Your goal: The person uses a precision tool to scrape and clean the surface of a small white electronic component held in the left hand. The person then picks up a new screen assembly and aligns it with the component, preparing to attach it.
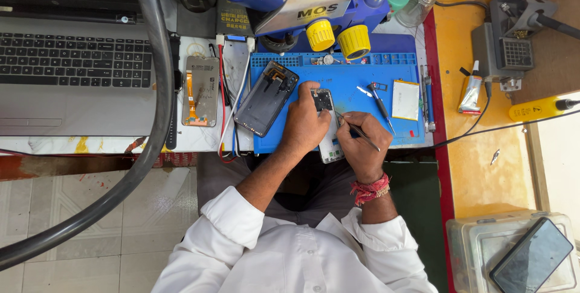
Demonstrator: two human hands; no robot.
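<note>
Centre of frame: opened white phone (329,142) lying on the blue work mat (362,96), its lower end overhanging the mat's near edge.

Left hand (305,125) pressed down over the phone's left side, fingers curled, pinning it flat. Right hand (362,145) pinching a thin dark tool (356,128), tip aimed at the phone's upper part near the exposed board; red thread band on that wrist.

Left of the left hand: dark phone back housing (266,98), tilted, straddling the mat's left edge. Further left, a display panel with orange flex cable (200,90) on the counter (205,139); laptop (72,69) at upper left.

Right on the mat: tweezers (380,103), pale flat battery (405,99). Microscope with yellow knobs (338,36) at top centre.

Risks, as judged:
- Tool tip could skid off and scratch the board or nick a flex, if pushed hard at a shallow angle.
- Phone could tip off the mat edge if the left hand lifts.
- Small freed parts could roll off into the lap.
</note>
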